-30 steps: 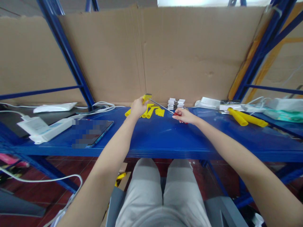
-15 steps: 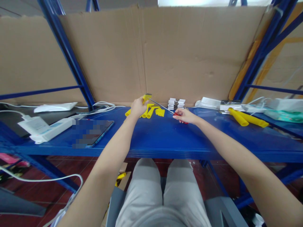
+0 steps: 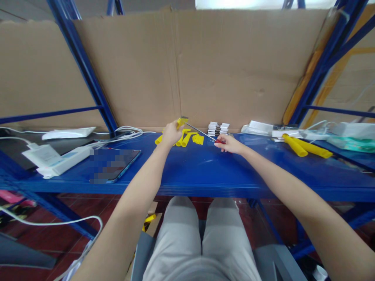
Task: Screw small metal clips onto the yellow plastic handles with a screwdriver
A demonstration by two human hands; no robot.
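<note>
Head camera: the person's left hand (image 3: 171,134) is lifted just above the far part of a blue surface (image 3: 205,171), its fingers closed around a small yellow piece (image 3: 182,121) with a dark top. That piece sticks out beyond the fingertips on the right, its lower left part covered by the fingers.

The right hand (image 3: 230,144) has its fingers wrapped around the red handle of a screwdriver (image 3: 200,132), whose thin metal shaft slants up and leftward from the grip. The tip ends right at the yellow piece; whether the two touch is too small to tell.

Beneath and beside the left hand, several yellow tube-like parts (image 3: 185,140) lie on the surface, partly hidden by that hand. Small flat yellow pieces (image 3: 198,139) lie to their right, between the two hands. Behind the right hand, near the cardboard wall (image 3: 222,70), stand stacked white and dark pieces (image 3: 218,128). Two longer yellow tubes (image 3: 301,146) rest well apart to the right, and a phone (image 3: 125,166) lies to the left.
</note>
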